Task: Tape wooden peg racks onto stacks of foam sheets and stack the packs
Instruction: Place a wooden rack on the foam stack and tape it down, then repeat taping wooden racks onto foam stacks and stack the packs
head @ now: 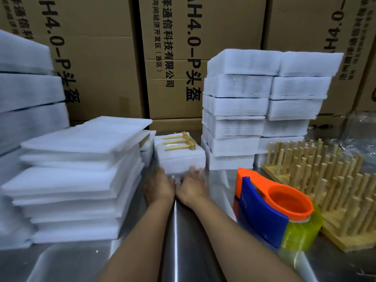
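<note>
Two hands reach out side by side over the shiny table (175,241). The pack (180,157) sits right in front of them, just past the fingertips, in the gap between the loose foam (77,176) on the left and the tall pile of packs (264,102) on the right. A rack (179,141) lies flat on top of the pack, with its three pegs pointing left. The left hand (159,186) is at the pack's near left corner, but it is too blurry to tell if its fingers are bent or straight. The right hand (192,186) touches the front of the pack, and its fingers look straight and are not wrapped around anything. The tape (270,204) sits to the right of the right arm, near it but not touching. More racks (325,180) stand behind the tape with their pegs pointing up. Big boxes (101,58) stand at the back.
</note>
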Available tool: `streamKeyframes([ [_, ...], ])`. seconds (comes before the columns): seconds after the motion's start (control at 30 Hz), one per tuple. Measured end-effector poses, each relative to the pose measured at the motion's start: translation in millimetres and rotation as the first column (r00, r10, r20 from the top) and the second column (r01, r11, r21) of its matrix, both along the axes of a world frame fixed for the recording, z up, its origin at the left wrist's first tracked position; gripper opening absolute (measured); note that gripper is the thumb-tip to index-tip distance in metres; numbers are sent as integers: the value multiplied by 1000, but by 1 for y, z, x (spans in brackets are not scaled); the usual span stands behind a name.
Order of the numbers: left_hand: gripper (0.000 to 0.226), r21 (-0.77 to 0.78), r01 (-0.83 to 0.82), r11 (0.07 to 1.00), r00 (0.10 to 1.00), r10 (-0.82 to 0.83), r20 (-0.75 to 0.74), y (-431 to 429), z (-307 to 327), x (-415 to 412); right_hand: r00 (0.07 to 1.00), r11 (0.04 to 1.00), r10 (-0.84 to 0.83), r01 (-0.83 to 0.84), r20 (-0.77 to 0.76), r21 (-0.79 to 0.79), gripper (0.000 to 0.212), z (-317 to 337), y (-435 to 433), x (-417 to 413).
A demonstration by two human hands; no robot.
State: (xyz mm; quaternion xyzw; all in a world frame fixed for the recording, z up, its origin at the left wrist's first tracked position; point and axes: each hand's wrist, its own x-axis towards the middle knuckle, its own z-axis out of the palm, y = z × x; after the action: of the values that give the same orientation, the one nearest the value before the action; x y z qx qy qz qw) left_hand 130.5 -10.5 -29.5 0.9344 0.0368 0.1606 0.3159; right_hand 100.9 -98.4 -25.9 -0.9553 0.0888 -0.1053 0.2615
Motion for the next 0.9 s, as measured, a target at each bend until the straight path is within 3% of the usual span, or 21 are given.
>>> streamKeyframes([
  [0.07, 50, 139, 89, 986, 996, -85, -34, 0, -6, 6, 981, 984, 110, -131, -161, -121, 52, -3, -5, 8],
  [0.13, 50, 217, 139, 966, 985, -112, -131, 1, -6, 8, 963, 965, 162, -200, -216, -168, 49, -4, -7, 11],
  [0.23, 43, 286, 182, 941, 970, -123, -211, 1, -6, 6, 962, 955, 163, -209, -219, -211, 49, -6, -6, 8],
  [0.37, 42, 278, 208, 938, 967, -153, -205, 1, -2, 0, 979, 957, 137, -170, -149, -234, 49, -7, -5, 3],
  [0.53, 40, 266, 171, 949, 981, -139, -134, 0, -2, -6, 993, 994, 97, -93, 70, -59, 55, 5, -9, -5],
  [0.6, 39, 276, 169, 946, 983, -143, -113, -1, -1, -8, 973, 996, 85, -75, 217, -56, 61, 30, -13, -4],
  [0.77, 40, 262, 160, 952, 983, -132, -124, 0, -2, -7, 757, 986, -22, 124, 653, -111, 60, 144, -45, 6],
  [0.83, 41, 271, 158, 949, 984, -131, -118, -1, -4, -5, 654, 961, -43, 233, 755, -147, 66, 189, -75, 7],
  [0.9, 41, 288, 154, 945, 985, -124, -117, -3, -6, -5, 625, 907, -101, 378, 774, -186, 79, 224, -104, 8],
])
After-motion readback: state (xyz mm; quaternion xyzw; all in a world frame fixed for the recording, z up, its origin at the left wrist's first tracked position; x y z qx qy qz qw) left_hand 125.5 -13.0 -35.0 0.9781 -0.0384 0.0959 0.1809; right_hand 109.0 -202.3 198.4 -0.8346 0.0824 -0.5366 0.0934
